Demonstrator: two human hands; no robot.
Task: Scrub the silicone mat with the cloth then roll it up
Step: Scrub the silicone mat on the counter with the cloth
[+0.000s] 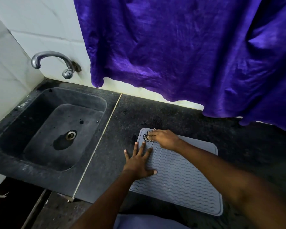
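A grey silicone mat (182, 179) with wavy ridges lies flat on the dark stone counter (122, 123). My right hand (165, 139) presses a small checkered cloth (147, 136) onto the mat's far left corner; most of the cloth is hidden under the fingers. My left hand (139, 161) lies flat with fingers spread on the mat's left edge, partly on the counter.
A dark sink (31, 116) with a metal drain (71, 135) and a small puddle sits to the left, under a chrome tap (51, 61). A purple curtain (180, 47) hangs over the back of the counter. White tiles (12, 66) line the wall.
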